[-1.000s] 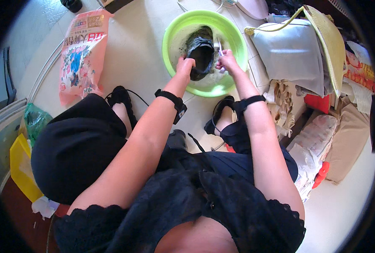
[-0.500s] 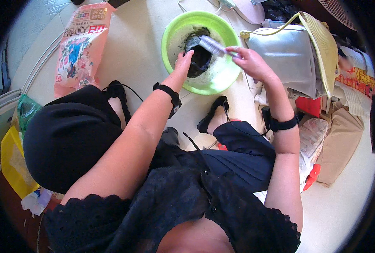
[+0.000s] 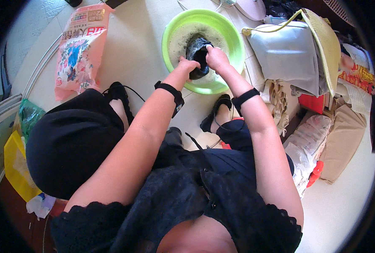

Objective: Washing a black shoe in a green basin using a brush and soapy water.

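Observation:
In a round light-green basin [image 3: 167, 55] of foamy water lies a dark, wet, shoe-like item [image 3: 199, 39] with a hollow opening facing me. My left hand [image 3: 188, 65] is closed on its near left edge, thumb by the opening. My right hand [image 3: 216, 59] is closed against its right rim, fingertips at the upper edge. The scrubbing brush seen earlier does not show; whether my right fingers hold it or the item's rim is hidden.
A pink printed bag [image 3: 80, 55] stands left of the basin. To the right are a grey bag [image 3: 282, 59], a yellow woven hat [image 3: 322, 50] and brown paper [image 3: 343, 143]. My black-shod feet [image 3: 119, 95] flank the near side, with a thin cable by each.
My right hand has moved left and down from the basin's right rim onto the dark item. The brush has gone out of sight. My left hand has shifted slightly down and right.

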Demonstrator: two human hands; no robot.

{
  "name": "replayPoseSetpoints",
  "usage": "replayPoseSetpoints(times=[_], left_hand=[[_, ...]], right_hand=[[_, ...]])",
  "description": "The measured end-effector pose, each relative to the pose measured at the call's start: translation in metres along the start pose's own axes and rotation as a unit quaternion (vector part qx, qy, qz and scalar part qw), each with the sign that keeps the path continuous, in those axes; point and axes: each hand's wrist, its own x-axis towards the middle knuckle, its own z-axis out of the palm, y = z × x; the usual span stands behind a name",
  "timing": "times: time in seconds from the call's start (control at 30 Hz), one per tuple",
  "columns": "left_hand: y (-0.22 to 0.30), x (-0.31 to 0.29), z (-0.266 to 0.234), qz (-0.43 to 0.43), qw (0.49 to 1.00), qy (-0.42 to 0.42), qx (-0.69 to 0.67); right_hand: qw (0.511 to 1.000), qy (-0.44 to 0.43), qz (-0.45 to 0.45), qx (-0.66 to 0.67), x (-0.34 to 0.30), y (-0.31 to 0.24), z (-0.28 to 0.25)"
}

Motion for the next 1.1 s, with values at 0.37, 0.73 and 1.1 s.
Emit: replayPoseSetpoints(times=[0.37,0.73,1.1], left_hand=[[-0.024,0.01,0.014,0.151,0.962,0.203,0.105],[-0.028,0.016,0.017,0.229,0.923,0.124,0.284],[-0.025,0.016,0.025,0.19,0.91,0.092,0.356]], right_hand=[[0.988,-0.123,-0.067,-0.063,-0.067,0.011,-0.024],[0.989,-0.134,-0.058,-0.036,-0.038,0.03,0.025],[0.994,-0.089,-0.059,0.034,-0.041,0.049,0.05]])
